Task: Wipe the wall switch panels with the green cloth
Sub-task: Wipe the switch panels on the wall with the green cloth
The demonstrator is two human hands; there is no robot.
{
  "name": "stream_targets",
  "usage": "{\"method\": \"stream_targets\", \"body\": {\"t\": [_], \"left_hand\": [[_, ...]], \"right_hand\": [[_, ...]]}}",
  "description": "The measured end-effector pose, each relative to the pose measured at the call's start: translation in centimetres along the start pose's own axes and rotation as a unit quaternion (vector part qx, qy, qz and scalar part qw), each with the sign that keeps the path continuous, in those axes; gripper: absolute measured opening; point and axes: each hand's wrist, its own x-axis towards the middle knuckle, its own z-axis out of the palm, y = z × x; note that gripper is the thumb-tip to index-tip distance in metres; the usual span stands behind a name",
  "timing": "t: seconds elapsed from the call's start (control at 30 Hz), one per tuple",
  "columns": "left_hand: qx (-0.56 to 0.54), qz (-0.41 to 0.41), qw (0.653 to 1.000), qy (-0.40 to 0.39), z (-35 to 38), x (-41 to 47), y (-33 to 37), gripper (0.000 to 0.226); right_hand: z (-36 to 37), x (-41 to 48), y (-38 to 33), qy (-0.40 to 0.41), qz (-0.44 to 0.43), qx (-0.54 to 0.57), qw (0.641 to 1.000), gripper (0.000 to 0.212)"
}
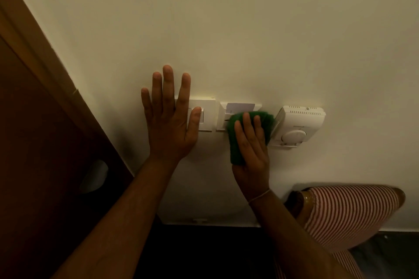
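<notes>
Three white fittings sit in a row on the cream wall. My left hand (169, 120) lies flat and spread over the left switch panel (207, 115), its thumb across the rocker. My right hand (251, 147) presses the green cloth (235, 140) against the middle panel (223, 118), a key-card holder with a card (240, 106) standing in its slot. The cloth covers the lower right part of that panel and reaches the edge of the white thermostat (299, 127) with its round dial.
A dark wooden door with a lighter frame (45, 56) runs along the left, with a pale handle (94, 175). A red-and-white striped chair back (349, 213) stands at the lower right against the wall. A white skirting strip (210, 222) runs below.
</notes>
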Motion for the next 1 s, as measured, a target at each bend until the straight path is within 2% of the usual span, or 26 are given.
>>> {"method": "stream_targets", "body": {"t": [0.13,0.23,0.33,0.5,0.77,0.9,1.0], "left_hand": [[0.003,0.0,1.0,0.001,0.1,-0.3,-0.1,0.071],[-0.004,-0.002,1.0,0.007,0.1,-0.3,0.1,0.07],[-0.008,0.007,1.0,0.011,0.2,-0.2,0.3,0.068],[-0.007,0.003,1.0,0.012,0.1,-0.2,0.3,0.066],[-0.001,0.013,1.0,0.018,-0.2,-0.2,0.0,0.067],[0.002,0.002,1.0,0.018,-0.1,-0.4,-0.1,0.067],[0.0,0.003,1.0,0.018,0.0,-0.3,-0.1,0.067]], "right_hand": [[1.3,0.3,-1.5,0.002,-0.003,-0.013,1.0,0.074],[1.1,-0.8,-1.2,-0.044,-0.042,-0.038,0.997,0.067],[0.2,-1.4,-0.2,-0.045,-0.04,-0.045,0.997,0.057],[-0.5,-1.4,0.0,-0.009,0.029,-0.03,0.999,0.07],[2.0,-0.2,-2.1,-0.003,0.003,-0.027,1.0,0.088],[2.4,-0.6,-2.5,-0.039,-0.032,-0.043,0.998,0.091],[1.7,-0.5,-1.6,-0.027,-0.042,-0.048,0.998,0.088]]}}
